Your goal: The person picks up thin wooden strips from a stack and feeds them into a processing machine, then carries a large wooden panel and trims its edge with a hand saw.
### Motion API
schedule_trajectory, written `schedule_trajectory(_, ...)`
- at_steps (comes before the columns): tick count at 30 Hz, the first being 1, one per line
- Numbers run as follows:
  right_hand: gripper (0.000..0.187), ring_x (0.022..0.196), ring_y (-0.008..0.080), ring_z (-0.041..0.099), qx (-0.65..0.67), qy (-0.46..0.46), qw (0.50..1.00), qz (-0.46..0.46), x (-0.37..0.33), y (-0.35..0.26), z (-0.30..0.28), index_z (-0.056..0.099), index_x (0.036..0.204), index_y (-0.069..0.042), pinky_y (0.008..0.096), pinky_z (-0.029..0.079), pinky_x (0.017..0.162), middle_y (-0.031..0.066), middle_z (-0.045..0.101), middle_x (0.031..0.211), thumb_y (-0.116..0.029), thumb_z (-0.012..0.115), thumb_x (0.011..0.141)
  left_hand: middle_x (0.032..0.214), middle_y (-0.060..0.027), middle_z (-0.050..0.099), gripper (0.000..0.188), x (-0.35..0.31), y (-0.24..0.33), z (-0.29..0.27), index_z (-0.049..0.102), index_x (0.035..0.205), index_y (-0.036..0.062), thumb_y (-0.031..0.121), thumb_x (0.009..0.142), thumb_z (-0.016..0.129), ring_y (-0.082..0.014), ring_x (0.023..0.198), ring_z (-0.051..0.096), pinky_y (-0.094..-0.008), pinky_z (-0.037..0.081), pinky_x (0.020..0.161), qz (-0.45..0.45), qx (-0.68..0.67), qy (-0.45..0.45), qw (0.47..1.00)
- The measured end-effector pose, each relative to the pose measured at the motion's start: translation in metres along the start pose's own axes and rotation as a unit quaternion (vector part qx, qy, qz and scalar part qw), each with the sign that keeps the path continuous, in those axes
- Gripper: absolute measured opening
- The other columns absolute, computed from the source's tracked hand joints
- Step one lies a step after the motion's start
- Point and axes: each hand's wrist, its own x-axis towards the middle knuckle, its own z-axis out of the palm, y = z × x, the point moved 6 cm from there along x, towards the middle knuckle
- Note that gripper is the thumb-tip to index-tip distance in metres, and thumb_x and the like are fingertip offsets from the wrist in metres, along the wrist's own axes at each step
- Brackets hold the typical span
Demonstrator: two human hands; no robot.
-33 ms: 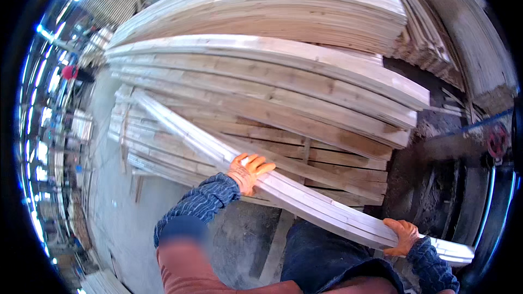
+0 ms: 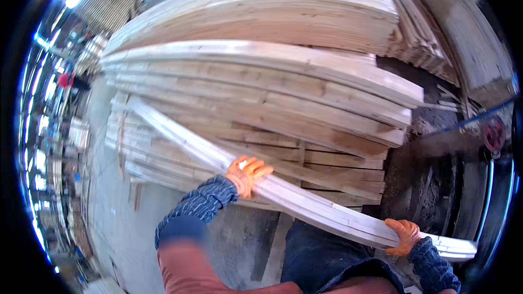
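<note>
Pale lumber (image 2: 321, 211) edged slightly rightward — left fingers (image 2: 259, 172) and right fingers (image 2: 394, 224) gripping.

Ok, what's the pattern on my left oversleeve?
Left oversleeve: thin pale stripes on dark blue, clearest in the head view.

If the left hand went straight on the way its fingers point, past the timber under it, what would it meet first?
Probably the loose plank on the low pile, just beyond the left hand and timber. Depth is unclear; it might pass above.
</note>
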Motion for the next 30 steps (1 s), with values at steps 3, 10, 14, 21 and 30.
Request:
schedule_trajectory(3, 0.097, 0.111, 0.0417, 0.063, -0.064, 0.078, 0.995, -0.006, -0.019, 0.012, 0.007, 0.048, 0.149, -0.023, 0.0549, 0.049, 0.096, 0.0233, 0.063, 0.129, -0.042, 0.086, 0.062, 0.144, -0.0102, 0.054, 0.095, 0.025, 0.019, -0.009, 0.043, 0.149, 0.0186, 0.040, 0.068, 0.088, -0.0313, 0.139, 0.046, -0.0488, 0.031, 0.118, 0.060, -0.038, -0.036, 0.997)
schedule_trajectory(10, 0.107, 0.119, 0.0383, 0.061, -0.090, 0.099, 0.991, -0.006, -0.042, 0.067, 0.036, 0.038, 0.157, -0.030, 0.0538, 0.045, 0.103, 0.0198, 0.060, 0.135, -0.040, 0.086, 0.062, 0.129, -0.0146, 0.064, 0.078, 0.025, 0.071, 0.007, 0.057, 0.134, 0.0097, 0.048, 0.071, 0.083, -0.0327, 0.121, 0.060, -0.0483, 0.043, 0.106, 0.082, 0.000, 0.047, 0.996)
schedule_trajectory(14, 0.109, 0.108, 0.0369, 0.065, -0.085, 0.220, 0.970, -0.063, -0.105, 0.124, 0.035, 0.046, 0.153, -0.023, 0.0499, 0.054, 0.090, 0.0180, 0.066, 0.121, -0.029, 0.085, 0.051, 0.121, -0.0118, 0.064, 0.092, 0.037, 0.130, 0.003, 0.056, 0.131, 0.0133, 0.044, 0.052, 0.093, -0.0310, 0.118, 0.060, -0.0468, 0.044, 0.102, 0.125, -0.023, 0.053, 0.990)
schedule_trajectory(21, 0.115, 0.138, 0.0348, 0.049, -0.150, 0.347, 0.926, 0.016, -0.176, 0.188, -0.022, 0.044, 0.152, -0.022, 0.0516, 0.028, 0.124, 0.0147, 0.057, 0.142, -0.014, 0.086, 0.045, 0.129, -0.0185, 0.061, 0.071, 0.012, 0.243, -0.069, 0.058, 0.135, 0.0043, 0.037, 0.074, 0.075, -0.0381, 0.120, 0.056, -0.0505, 0.044, 0.101, 0.109, 0.070, 0.130, 0.983)
schedule_trajectory(30, 0.097, 0.135, 0.0360, 0.053, -0.108, 0.498, 0.859, -0.044, -0.183, 0.172, 0.002, 0.054, 0.146, -0.019, 0.0500, 0.042, 0.116, 0.0134, 0.057, 0.144, -0.006, 0.067, 0.051, 0.120, -0.0194, 0.063, 0.097, 0.055, 0.422, -0.120, 0.053, 0.133, 0.0086, 0.034, 0.048, 0.091, -0.0376, 0.115, 0.058, -0.0518, 0.044, 0.102, 0.023, -0.054, 0.202, 0.978)
